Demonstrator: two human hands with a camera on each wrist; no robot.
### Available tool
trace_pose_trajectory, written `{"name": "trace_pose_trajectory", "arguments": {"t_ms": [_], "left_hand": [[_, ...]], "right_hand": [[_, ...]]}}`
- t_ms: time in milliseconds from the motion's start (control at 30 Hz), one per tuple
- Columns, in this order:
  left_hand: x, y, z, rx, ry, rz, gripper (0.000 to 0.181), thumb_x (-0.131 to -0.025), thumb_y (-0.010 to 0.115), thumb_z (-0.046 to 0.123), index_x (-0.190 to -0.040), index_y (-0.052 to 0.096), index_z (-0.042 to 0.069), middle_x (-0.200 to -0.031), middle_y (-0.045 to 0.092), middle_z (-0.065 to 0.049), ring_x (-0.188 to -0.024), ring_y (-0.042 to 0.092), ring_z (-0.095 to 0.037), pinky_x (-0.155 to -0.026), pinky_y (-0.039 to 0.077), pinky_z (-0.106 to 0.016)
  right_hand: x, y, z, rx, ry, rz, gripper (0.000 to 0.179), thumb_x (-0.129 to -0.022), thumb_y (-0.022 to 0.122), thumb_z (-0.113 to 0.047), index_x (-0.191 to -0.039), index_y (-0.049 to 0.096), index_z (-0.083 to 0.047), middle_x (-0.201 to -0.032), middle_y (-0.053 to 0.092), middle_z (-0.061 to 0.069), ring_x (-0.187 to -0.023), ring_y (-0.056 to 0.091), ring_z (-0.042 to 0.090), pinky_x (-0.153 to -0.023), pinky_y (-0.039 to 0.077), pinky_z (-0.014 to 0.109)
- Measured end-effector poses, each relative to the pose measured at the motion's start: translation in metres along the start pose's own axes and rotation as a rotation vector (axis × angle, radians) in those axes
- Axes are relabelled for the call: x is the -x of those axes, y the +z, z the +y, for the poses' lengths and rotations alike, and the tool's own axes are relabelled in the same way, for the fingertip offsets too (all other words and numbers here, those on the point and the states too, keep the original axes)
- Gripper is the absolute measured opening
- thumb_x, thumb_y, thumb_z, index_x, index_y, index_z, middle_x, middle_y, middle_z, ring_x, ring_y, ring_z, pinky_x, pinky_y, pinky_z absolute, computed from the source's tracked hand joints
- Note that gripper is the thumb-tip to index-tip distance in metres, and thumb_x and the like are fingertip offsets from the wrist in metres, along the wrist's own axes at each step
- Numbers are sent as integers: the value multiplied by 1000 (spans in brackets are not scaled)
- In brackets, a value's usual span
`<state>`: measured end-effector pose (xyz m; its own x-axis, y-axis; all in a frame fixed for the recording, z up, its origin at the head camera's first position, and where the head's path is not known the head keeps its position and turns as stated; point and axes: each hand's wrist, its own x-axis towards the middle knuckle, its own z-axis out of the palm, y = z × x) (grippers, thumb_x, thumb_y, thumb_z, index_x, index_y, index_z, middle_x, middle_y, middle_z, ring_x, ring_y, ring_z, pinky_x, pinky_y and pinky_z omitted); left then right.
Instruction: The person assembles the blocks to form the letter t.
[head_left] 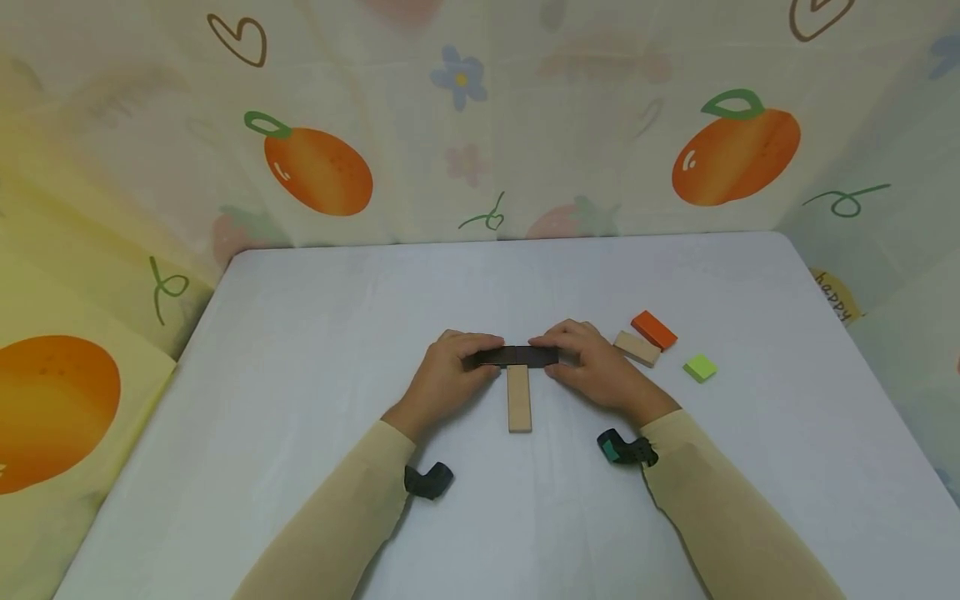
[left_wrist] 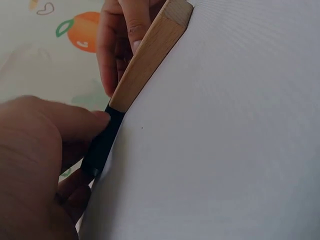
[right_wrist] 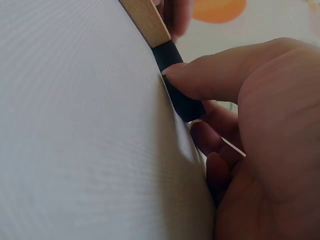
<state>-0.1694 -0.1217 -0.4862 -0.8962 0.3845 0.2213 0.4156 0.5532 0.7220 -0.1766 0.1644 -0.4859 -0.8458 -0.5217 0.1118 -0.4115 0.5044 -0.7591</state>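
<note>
Pinching from both ends, two-handed

Observed a printed backdrop point(head_left: 405, 167) (bearing oranges, hearts and flowers) behind a white table point(head_left: 300, 308). Noted a left sleeve point(head_left: 337, 508) and a right sleeve point(head_left: 735, 508), both beige, reaching in from the near side. Found the left hand point(head_left: 453, 367) pinching the left end of a black bar point(head_left: 517, 357), thumb to the near side, fingers to the far side. Found the right hand point(head_left: 592, 362) pinching the right end likewise. Could not tell the lie of fingers hidden behind. Recorded the black bar as crosswise between the hands, with a seam near mid-length, on or just above the table (unable to tell which). Located a wooden block point(head_left: 519, 400) square to the bar, meeting its near side around the middle to form a T. Logged a dark left wrist mount point(head_left: 429, 481) and right wrist mount point(head_left: 626, 448). Listed, right of the right hand, an orange block point(head_left: 655, 331) close against a second wooden block point(head_left: 637, 348), with a green block point(head_left: 701, 368) near but apart.
</note>
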Motion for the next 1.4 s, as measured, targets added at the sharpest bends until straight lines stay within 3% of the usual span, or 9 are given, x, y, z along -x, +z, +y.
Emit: {"name": "trace_pose_trajectory", "arguments": {"t_ms": [167,267,533,700,1133,1400], "left_hand": [[4,0,5,-19,78,12,40,-97,86,13,-136,77,6,-142,71,-1,-123,59,-26,-104,50,-45],[8,0,12,-82,149,2,40,-99,84,18,-136,76,3,-145,69,-5,-129,58,-28,-109,48,-49],[20,4,30,-255,299,-113,47,-103,81,28,-142,73,3,-150,65,-7,-141,57,-29,-117,45,-51],[21,7,34,-308,297,-183,53,-106,77,34,-148,68,2,-156,60,-8,-149,50,-29,-123,38,-48],[23,9,31,-317,290,-208,55,-108,73,35,-151,64,2,-161,54,-7,-155,42,-26,-126,33,-48],[22,9,28,-293,255,-227,56,-110,71,37,-154,62,4,-163,52,-5,-156,39,-23,-127,31,-46]], "right_hand": [[0,-2,-1,-23,-11,5,44,-102,77,-4,-145,72,-11,-138,65,4,-136,49,31,-114,41,57],[0,-3,-1,-55,-18,7,44,-102,75,-3,-145,70,-9,-139,65,5,-138,50,31,-116,40,57],[0,-2,4,-149,-35,23,42,-104,71,-4,-146,68,-6,-136,66,7,-134,55,27,-117,40,54],[0,-2,6,-147,-29,38,40,-105,71,-8,-145,68,-5,-135,66,8,-133,57,28,-117,41,56],[1,-3,4,-190,-20,63,38,-105,71,-8,-144,70,-5,-136,67,9,-128,59,30,-115,43,56],[3,-4,0,-197,58,107,39,-110,68,-24,-147,69,-12,-139,66,3,-121,59,23,-105,48,51]]}}
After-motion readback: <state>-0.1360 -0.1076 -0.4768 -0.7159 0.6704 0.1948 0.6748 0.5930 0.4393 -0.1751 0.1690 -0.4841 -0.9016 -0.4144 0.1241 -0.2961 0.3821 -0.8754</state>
